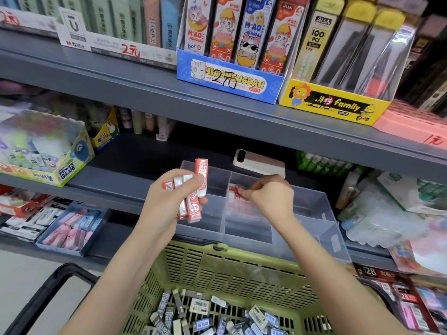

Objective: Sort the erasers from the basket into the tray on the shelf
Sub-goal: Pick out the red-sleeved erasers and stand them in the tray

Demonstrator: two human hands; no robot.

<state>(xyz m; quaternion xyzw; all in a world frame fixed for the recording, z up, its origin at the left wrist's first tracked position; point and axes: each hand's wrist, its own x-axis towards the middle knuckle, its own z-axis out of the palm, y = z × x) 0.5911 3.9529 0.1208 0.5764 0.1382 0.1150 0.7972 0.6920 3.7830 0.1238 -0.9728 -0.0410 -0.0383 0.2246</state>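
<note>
My left hand grips a bunch of several red-and-white erasers above the left part of the clear plastic tray on the shelf. My right hand pinches one red eraser over the tray's middle compartment, where more red erasers show blurred through the plastic. The green basket sits below the tray and holds several grey and blue 2B erasers.
A white phone lies on the shelf behind the tray. A glue box stands at the left. A blue tray of pink erasers sits lower left. Packaged goods crowd the right. The basket's black handle lies at the lower left.
</note>
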